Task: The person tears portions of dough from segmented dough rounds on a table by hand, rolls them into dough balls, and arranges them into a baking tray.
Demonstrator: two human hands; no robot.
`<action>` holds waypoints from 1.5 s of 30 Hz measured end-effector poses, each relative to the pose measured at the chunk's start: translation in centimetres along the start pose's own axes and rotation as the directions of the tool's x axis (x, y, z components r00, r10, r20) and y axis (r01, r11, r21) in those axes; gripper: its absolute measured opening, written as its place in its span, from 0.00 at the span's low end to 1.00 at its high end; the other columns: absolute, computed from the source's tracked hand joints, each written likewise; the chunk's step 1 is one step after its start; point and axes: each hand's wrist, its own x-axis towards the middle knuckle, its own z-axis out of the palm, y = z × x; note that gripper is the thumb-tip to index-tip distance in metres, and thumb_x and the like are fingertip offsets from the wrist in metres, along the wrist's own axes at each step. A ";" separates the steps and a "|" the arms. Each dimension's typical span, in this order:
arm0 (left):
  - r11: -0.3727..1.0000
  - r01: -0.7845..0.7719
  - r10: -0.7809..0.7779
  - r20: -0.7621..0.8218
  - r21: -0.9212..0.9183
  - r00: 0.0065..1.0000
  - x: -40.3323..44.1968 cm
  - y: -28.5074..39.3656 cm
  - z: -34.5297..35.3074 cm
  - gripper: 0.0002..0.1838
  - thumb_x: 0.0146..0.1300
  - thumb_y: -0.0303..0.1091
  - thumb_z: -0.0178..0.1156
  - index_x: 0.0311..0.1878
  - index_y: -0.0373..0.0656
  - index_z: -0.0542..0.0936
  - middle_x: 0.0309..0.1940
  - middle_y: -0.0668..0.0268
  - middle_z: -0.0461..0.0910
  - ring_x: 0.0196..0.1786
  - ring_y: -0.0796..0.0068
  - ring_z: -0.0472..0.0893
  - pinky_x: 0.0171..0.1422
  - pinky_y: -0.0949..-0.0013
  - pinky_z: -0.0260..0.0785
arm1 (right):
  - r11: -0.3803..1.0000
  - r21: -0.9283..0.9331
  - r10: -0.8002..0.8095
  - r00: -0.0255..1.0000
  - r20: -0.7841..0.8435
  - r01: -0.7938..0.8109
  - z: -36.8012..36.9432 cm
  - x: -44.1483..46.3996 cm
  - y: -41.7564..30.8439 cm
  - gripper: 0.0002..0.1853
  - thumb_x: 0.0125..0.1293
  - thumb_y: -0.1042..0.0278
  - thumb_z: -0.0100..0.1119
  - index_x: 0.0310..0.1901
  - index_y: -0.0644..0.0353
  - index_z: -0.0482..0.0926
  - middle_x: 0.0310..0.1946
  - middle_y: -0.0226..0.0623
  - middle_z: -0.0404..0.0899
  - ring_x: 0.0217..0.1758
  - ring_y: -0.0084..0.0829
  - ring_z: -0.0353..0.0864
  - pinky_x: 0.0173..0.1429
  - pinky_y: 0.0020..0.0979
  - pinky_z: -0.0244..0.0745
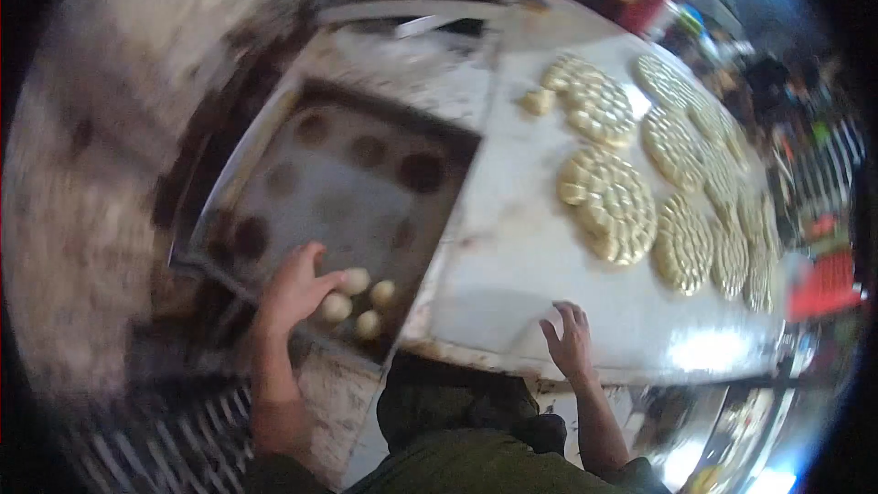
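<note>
Over dark tray (334, 206), left fingers (309, 282).

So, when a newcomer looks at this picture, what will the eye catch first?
Probably the shiny, bumpy rounds that look like dough, spread over the white table on the right. Next, the dark-spotted tray on the left, where the left hand reaches beside four small pale balls near its lower edge.

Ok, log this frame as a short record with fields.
left hand: over the baking tray, at the dough balls; grip unclear
right hand: open, near the tabletop's front edge, holding nothing visible
baking tray: dark, with round stains
dough balls: four visible, grouped in one tray corner
tabletop: pale, bearing patterned dough rounds
</note>
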 end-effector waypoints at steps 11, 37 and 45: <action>0.996 -0.081 0.057 -0.377 -0.049 0.925 26.1 31.8 22.6 0.24 0.62 0.49 0.49 0.45 0.33 0.73 0.39 0.45 0.77 0.45 0.47 0.76 0.54 0.54 0.67 | 0.924 0.034 0.373 0.874 -0.310 -0.382 -9.2 -7.0 15.8 0.11 0.60 0.74 0.53 0.45 0.64 0.72 0.52 0.50 0.65 0.55 0.50 0.65 0.58 0.43 0.62; 0.337 -0.097 -0.086 -0.133 -0.936 0.987 2.5 20.3 29.1 0.16 0.64 0.41 0.50 0.48 0.40 0.74 0.41 0.58 0.77 0.44 0.66 0.74 0.42 0.59 0.67 | 0.574 0.637 0.556 0.816 0.157 -0.513 3.5 6.7 2.8 0.33 0.59 0.45 0.54 0.49 0.73 0.68 0.37 0.56 0.77 0.44 0.43 0.78 0.47 0.39 0.70; 0.655 0.097 -0.245 -0.089 -0.749 0.965 9.9 14.5 30.5 0.20 0.58 0.47 0.57 0.46 0.40 0.76 0.36 0.57 0.73 0.44 0.58 0.71 0.46 0.53 0.67 | 0.426 0.826 0.116 0.928 0.354 -0.368 3.7 -4.1 3.7 0.29 0.61 0.43 0.50 0.45 0.67 0.77 0.38 0.42 0.79 0.43 0.33 0.75 0.48 0.34 0.69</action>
